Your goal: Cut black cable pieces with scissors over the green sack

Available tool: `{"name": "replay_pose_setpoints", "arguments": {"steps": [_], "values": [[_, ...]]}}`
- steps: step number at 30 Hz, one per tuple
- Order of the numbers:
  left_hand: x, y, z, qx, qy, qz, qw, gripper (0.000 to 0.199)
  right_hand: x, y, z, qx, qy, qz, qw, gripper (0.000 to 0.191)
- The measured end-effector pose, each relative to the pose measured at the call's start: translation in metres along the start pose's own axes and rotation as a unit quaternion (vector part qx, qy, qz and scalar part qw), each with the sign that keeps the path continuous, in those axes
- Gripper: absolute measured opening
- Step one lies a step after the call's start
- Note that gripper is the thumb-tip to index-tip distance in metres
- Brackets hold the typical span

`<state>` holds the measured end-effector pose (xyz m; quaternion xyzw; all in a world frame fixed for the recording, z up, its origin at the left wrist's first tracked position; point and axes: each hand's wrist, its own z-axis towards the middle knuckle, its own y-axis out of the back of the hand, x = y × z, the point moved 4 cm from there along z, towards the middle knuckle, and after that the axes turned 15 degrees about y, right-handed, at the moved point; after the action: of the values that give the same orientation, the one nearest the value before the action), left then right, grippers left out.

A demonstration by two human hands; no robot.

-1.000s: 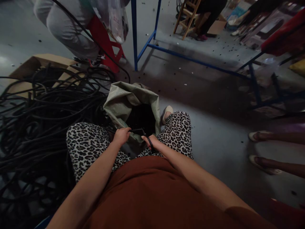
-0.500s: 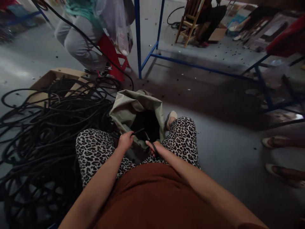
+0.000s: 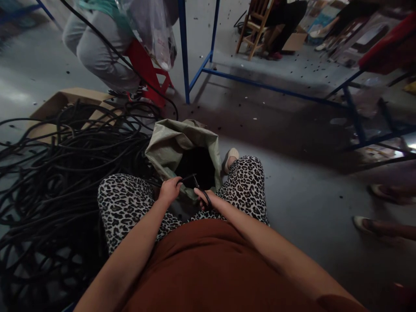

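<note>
Between my knees stands a grey-green woven sack with its mouth wide and a dark inside. My left hand is closed on a thin black rubber strip, whose end sticks out over the sack's mouth. Scissors with black handles sit in my right hand, which is closed round them. Their blades point up and reach the strip's free end. Whether the blades touch the strip I cannot tell. On my left lies a large heap of black rubber cords.
Behind the heap is a cardboard box holding more black pieces. A blue metal table frame crosses ahead. A seated person in grey trousers is beside a red stool. Another person's feet show at right.
The view has shifted slightly. My right hand has brought the scissor blades up to the end of the strip. My left hand keeps its hold.
</note>
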<state>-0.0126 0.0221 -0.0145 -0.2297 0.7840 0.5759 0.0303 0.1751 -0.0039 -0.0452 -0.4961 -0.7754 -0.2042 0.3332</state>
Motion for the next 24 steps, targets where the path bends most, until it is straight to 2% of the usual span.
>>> {"name": "replay_pose_setpoints", "arguments": {"steps": [14, 19, 24], "values": [[0.0, -0.01, -0.001, 0.042, -0.037, -0.021, 0.998, 0.033, 0.003, 0.004, 0.003, -0.01, 0.013, -0.034, 0.999, 0.049], [0.005, -0.011, 0.003, 0.04, -0.04, -0.052, 0.997, 0.033, 0.008, 0.006, -0.001, -0.014, 0.037, -0.048, 0.998, 0.048], [0.009, -0.006, 0.003, 0.026, -0.034, -0.04, 0.998, 0.032, 0.005, 0.007, 0.002, -0.029, 0.041, -0.073, 0.996, 0.049]]}}
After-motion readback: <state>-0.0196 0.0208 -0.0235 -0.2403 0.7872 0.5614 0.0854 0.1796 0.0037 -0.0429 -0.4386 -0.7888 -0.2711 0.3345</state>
